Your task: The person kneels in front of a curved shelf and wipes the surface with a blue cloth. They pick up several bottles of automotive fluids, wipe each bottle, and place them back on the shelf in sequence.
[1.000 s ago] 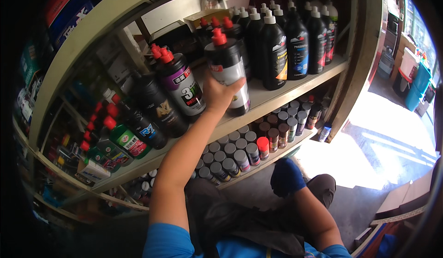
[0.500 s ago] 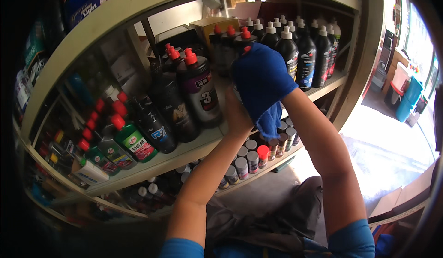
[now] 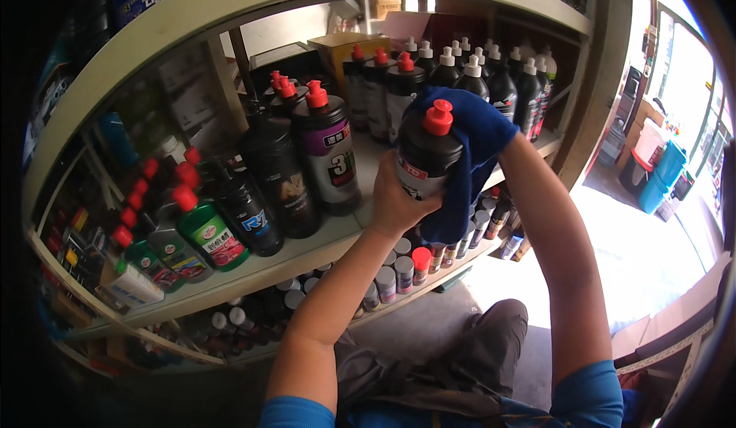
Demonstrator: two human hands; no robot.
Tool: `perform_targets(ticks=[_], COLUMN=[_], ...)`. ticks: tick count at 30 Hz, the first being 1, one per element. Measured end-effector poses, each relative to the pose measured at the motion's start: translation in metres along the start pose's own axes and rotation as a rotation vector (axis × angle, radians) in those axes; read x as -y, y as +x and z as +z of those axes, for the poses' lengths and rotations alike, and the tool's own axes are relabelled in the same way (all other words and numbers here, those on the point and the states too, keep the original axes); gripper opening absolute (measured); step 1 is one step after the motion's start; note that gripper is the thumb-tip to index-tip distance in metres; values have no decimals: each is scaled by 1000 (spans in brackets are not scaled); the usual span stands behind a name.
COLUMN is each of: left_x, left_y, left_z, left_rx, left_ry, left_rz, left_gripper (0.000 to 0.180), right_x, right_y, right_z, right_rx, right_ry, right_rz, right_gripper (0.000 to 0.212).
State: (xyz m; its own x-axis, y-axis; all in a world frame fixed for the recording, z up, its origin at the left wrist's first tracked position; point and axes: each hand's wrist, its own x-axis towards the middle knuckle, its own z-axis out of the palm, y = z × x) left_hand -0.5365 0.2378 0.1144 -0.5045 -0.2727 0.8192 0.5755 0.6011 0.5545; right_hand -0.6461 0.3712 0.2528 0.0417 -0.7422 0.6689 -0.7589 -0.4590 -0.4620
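Observation:
My left hand is wrapped round the lower side of a black bottle with a red flip-top cap, held tilted in front of the shelf. A blue cloth drapes over my right hand and lies against the bottle's right and far side. The cloth hides the fingers of that hand; its loose end hangs down beside the bottle. On the shelf to the left of the held bottle stands a large grey-and-black bottle with a red cap.
Black bottles with white caps crowd the shelf's right end. Green bottles with red caps stand at its left. Several spray cans fill the lower shelf. Blue and red buckets are on the floor far right.
The cloth has slid off the bottle's top to its right and far side, so the red cap and the label now show. My left hand has turned with the bottle.

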Motion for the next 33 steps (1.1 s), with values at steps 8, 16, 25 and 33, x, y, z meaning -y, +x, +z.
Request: perform_targets(ticks=[8,16,25,33], left_x=[-4,4,-5,-14], left_y=[5,5,3,4], left_z=[0,3,1,-8], left_rx=[-41,-59,90,78], left_ry=[-46,-36,-159,-59], left_rz=[-92,-140,9,46], left_gripper=[83,70,66,65], right_x=[-11,67,52,24], right_y=[-14,-21,11,-1], right_z=[43,107,85,86], right_rx=[-450,-530,-40,-231], right_ry=[-36,-960,-1217,-1266], right_rz=[294,100,-80,-236], right_gripper=[31,40,37,49])
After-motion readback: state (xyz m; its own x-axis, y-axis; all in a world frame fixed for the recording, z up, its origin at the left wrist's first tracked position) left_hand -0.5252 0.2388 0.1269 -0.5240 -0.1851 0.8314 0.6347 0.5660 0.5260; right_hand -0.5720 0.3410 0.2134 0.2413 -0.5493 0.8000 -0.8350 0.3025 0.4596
